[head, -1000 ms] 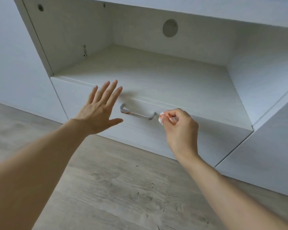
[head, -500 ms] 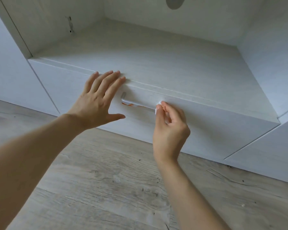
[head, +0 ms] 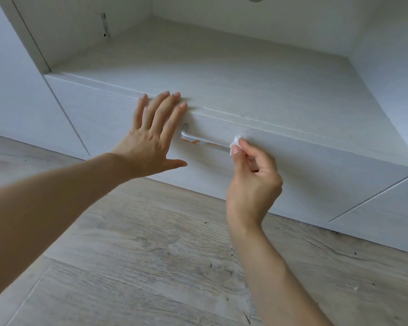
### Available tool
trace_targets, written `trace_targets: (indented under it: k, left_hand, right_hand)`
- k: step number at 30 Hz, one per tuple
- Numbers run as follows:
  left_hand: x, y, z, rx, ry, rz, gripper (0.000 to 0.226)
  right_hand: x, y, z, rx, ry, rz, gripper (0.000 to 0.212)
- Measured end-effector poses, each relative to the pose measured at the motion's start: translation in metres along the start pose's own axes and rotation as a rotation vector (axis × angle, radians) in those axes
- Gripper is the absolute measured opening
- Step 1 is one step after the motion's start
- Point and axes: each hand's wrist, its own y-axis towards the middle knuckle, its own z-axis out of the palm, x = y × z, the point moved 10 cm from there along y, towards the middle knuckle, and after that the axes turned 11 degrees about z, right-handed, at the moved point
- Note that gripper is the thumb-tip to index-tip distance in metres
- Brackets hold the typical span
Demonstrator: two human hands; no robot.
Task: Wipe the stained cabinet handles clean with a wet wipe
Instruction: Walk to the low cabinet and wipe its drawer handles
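Note:
A silver bar handle (head: pixel 204 141) runs across the white drawer front (head: pixel 316 170), with orange stains near its left end. My right hand (head: pixel 252 182) pinches a small white wet wipe (head: pixel 235 143) against the handle's right end, which the wipe hides. My left hand (head: pixel 152 140) lies flat with straight fingers on the drawer front just left of the handle, fingertips at the drawer's top edge.
Above the drawer is an open white cabinet shelf (head: pixel 222 67) with side walls. A white cabinet door (head: pixel 17 95) stands to the left and another panel (head: pixel 386 212) to the right. Grey wood-look floor (head: pixel 163 255) lies below.
My view has come closer and lower to the drawer. My left hand has settled flat on the drawer front. My right hand keeps the wipe at the handle's right end.

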Motion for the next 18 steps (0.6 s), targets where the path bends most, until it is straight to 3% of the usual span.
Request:
trace_targets:
  k: [6,9,13,18]
  left_hand:
    - [0.001,0.002,0.005,-0.117,-0.043,-0.020,0.107]
    - [-0.001,0.003,0.007,-0.191,-0.116,-0.038,0.101]
    - [0.003,0.000,0.007,-0.221,-0.133,-0.043,0.102]
    - [0.005,0.000,0.010,-0.243,-0.132,-0.045,0.101]
  right_hand:
    - [0.008,0.003,0.002,0.028,-0.056,-0.134,0.016]
    - [0.026,-0.009,0.002,0.017,-0.285,-0.452,0.015]
    - [0.045,-0.030,0.019,0.120,-0.516,-0.887,0.010]
    - [0.050,-0.028,0.030,0.127,-0.659,-1.110,0.010]
